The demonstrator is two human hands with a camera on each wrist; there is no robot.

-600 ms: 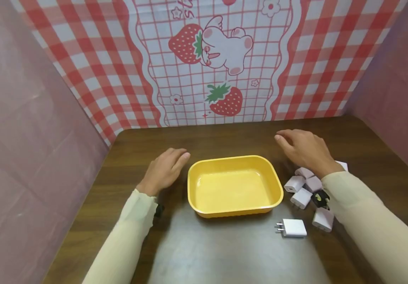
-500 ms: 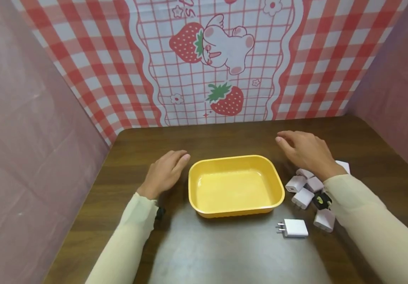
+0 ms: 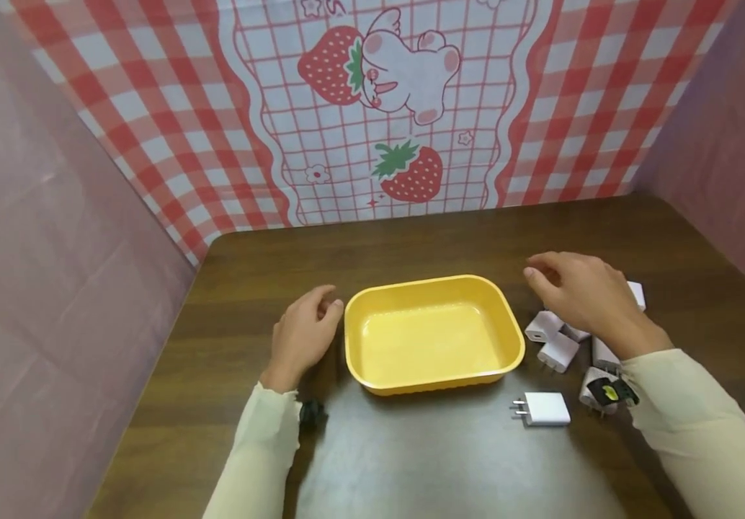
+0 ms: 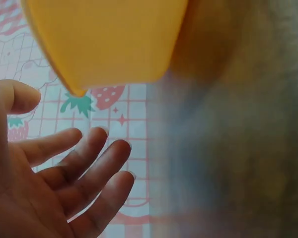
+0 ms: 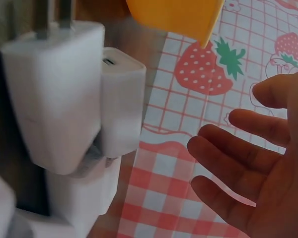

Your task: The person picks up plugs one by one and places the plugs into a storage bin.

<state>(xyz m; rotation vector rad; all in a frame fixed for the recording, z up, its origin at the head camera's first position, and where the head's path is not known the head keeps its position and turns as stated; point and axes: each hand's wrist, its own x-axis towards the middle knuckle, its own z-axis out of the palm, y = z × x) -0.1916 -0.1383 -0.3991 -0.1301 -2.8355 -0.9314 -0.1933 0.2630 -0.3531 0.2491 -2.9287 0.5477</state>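
Note:
A yellow rectangular tray (image 3: 434, 346) sits on the brown table. Just beyond its left side is my left hand (image 3: 304, 335), fingers loosely bent, holding nothing. My right hand (image 3: 586, 295) hovers over a group of white plug-in chargers to the right of the tray, its fingers loosely curved around nothing. One white charger (image 3: 546, 409) lies apart at the front with its prongs toward the left. Others show behind it, including a charger (image 3: 558, 352) close to the tray's corner; the right hand and wrist partly cover the group. In the right wrist view a charger (image 5: 54, 99) looms close, below the palm.
A red-and-white checked cloth (image 3: 171, 122) with strawberry prints hangs behind the table (image 3: 269, 252). Pink cloth walls (image 3: 55, 288) stand at both sides. A small black wrist camera (image 3: 612, 391) is on the right wrist, above a charger.
Both hands have drawn back slightly toward the body, the right one also shifting right over the chargers. The head view has tilted down a little. The tray and front charger stay in place.

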